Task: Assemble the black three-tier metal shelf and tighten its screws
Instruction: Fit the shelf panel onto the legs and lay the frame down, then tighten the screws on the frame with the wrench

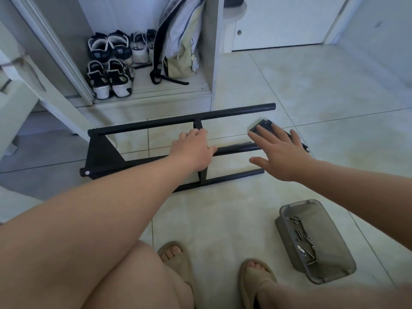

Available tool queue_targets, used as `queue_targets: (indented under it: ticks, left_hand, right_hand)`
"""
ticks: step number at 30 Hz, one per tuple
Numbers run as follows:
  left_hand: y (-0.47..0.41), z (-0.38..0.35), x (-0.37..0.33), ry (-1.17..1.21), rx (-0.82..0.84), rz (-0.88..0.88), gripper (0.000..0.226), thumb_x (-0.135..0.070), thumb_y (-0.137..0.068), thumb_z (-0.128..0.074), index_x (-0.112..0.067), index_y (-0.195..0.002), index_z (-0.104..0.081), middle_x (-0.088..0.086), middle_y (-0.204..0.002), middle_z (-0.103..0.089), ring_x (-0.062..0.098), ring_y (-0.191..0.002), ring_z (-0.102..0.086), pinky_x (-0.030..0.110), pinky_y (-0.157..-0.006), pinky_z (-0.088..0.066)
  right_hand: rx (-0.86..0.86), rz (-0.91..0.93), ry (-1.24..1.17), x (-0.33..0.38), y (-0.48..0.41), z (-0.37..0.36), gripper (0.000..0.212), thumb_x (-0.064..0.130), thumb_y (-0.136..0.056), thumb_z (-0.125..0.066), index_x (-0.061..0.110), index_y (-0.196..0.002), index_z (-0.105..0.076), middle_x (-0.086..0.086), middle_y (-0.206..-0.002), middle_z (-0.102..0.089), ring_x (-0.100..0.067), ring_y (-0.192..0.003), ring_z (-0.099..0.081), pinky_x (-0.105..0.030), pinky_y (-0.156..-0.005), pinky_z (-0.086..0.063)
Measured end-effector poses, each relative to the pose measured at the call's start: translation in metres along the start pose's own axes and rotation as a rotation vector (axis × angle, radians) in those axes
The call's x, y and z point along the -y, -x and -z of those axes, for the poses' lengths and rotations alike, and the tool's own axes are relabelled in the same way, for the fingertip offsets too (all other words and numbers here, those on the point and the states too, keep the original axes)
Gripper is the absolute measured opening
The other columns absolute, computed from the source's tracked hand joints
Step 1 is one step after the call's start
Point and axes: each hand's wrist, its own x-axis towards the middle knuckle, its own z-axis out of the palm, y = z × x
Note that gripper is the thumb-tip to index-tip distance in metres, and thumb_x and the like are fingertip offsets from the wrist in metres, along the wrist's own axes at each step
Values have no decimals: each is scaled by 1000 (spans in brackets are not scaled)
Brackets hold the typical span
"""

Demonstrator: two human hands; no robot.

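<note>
A partly built black shelf frame (142, 124) lies flat on the tiled floor: three long tubes joined by a black side bracket (100, 152) at the left and a cross brace in the middle. My left hand (194, 150) lies over the middle tube by the cross brace, fingers curled down over it. My right hand (278, 152) hovers with fingers spread over a second black bracket (265, 126) lying at the tubes' free right ends. A grey plastic tray (330, 266) holding several silver screws (303, 239) sits on the floor at the lower right.
An open white cabinet (142, 94) behind the frame holds several shoes (111, 63) and a pale backpack (180, 41). A white door stands at the back right. My knees and sandalled feet (176, 259) fill the bottom of the view. A white furniture leg slants at the left.
</note>
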Motion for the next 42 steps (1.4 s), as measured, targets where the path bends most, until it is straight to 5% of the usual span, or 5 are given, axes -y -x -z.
queue_targets:
  ticks: [7, 27, 31, 39, 42]
  left_hand:
    - [41, 9, -63, -88, 97, -259, 68, -58, -99, -40, -30, -157, -19, -1, -167, -10, 26, -152, -12, 49, -118, -26]
    - [-48, -201, -210, -21, 716, -354, 60, -41, -103, -47, -13, -154, -32, 8, -157, -38, 26, -143, -37, 37, -115, -31]
    - [-56, -238, -212, 90, 721, -356, 38, -28, -101, -54, -10, -135, -56, 11, -134, -61, 28, -118, -58, 28, -94, -41]
    - [-55, -256, -208, 536, 766, 64, 6, -3, -96, -56, -5, -96, -61, 14, -90, -65, 39, -91, -71, 45, -78, -61]
    - [-52, -259, -209, 772, 822, 279, 20, -3, -98, -56, -5, -118, -55, 17, -109, -62, 39, -100, -69, 38, -63, -62]
  right_hand:
    - [52, -90, 81, -46, 95, 13, 73, 70, -99, -21, 43, -159, 8, 11, -169, 11, -24, -156, 12, -57, -123, 2]
    - [392, -388, -378, -158, 105, -212, 39, 41, -106, -43, 23, -137, -58, -8, -130, -66, -31, -118, -60, -42, -96, -51]
    - [444, -434, -347, -163, 98, -249, 38, 37, -103, -46, 24, -138, -55, -11, -125, -67, -34, -112, -62, -43, -91, -54]
    - [454, -501, -306, -174, 78, -279, 35, 7, -96, -49, 18, -128, -60, -13, -119, -65, -36, -102, -64, -43, -83, -56]
    - [386, -551, -306, -187, 68, -278, 36, 7, -95, -48, 17, -127, -61, -14, -122, -64, -36, -106, -62, -43, -84, -55]
